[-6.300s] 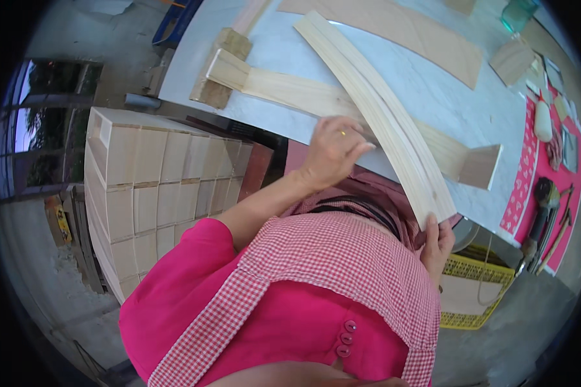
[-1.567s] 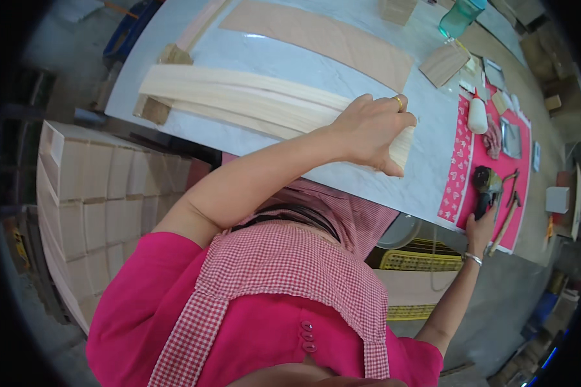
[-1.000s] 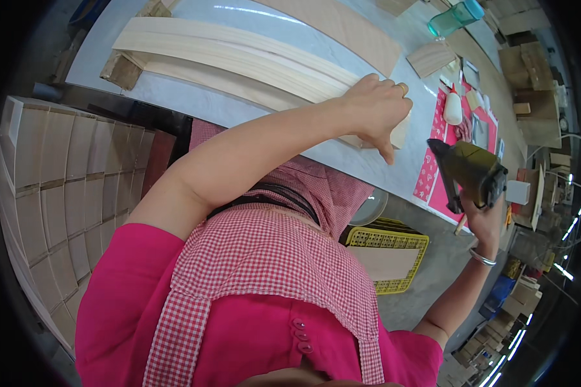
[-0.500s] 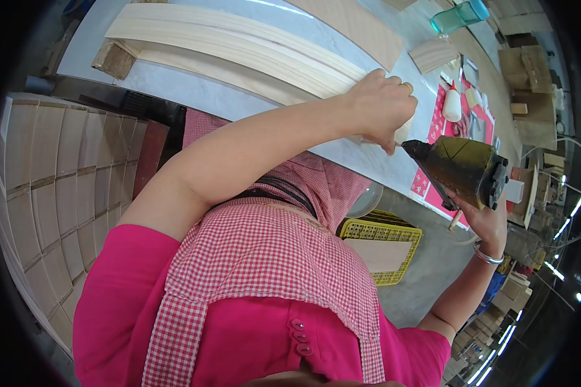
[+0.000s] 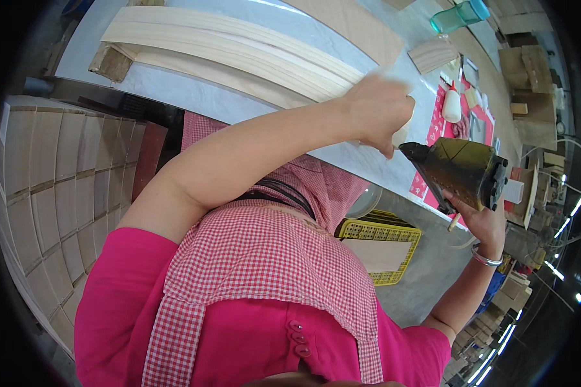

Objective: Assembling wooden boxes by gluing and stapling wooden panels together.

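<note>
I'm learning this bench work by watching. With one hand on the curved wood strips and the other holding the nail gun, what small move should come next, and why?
Probably bring the nail gun the last bit in, nose onto the end of the curved wood strips. The left hand already presses down on that end at the table edge, and the right hand holds the gun's nose just short of it, pointed that way.

Your workbench (image 5: pixel 193 97) had a pale grey top. Long curved wooden slats (image 5: pixel 239 51) lay across it on a wooden block (image 5: pixel 110 62). Farther right sat a small plank (image 5: pixel 432 55), a red patterned mat (image 5: pixel 436 129) and a white glue bottle (image 5: pixel 451 104).
</note>
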Motion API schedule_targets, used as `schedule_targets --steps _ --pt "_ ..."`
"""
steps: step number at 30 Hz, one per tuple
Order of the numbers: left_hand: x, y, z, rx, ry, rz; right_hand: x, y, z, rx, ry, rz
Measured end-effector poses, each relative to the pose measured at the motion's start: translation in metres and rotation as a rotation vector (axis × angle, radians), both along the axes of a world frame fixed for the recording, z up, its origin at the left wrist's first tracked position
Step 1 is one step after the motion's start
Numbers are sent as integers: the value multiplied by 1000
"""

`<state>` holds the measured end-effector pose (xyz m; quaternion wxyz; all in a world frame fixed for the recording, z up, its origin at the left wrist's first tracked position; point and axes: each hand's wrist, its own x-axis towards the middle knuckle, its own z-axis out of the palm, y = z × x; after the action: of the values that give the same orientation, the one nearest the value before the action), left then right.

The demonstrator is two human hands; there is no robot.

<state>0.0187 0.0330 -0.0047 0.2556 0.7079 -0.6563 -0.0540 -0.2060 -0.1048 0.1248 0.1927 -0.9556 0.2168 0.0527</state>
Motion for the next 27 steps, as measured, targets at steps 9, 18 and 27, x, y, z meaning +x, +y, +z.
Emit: schedule_targets --steps 9,18,27 --pt "2 0 0 41 9 -5 23 -28 -11 69 -144 -152" --pt "2 0 1 55 21 -1 37 -29 -9 114 -106 -141" --pt "3 1 3 73 40 -19 42 -33 -7 120 -112 -89"
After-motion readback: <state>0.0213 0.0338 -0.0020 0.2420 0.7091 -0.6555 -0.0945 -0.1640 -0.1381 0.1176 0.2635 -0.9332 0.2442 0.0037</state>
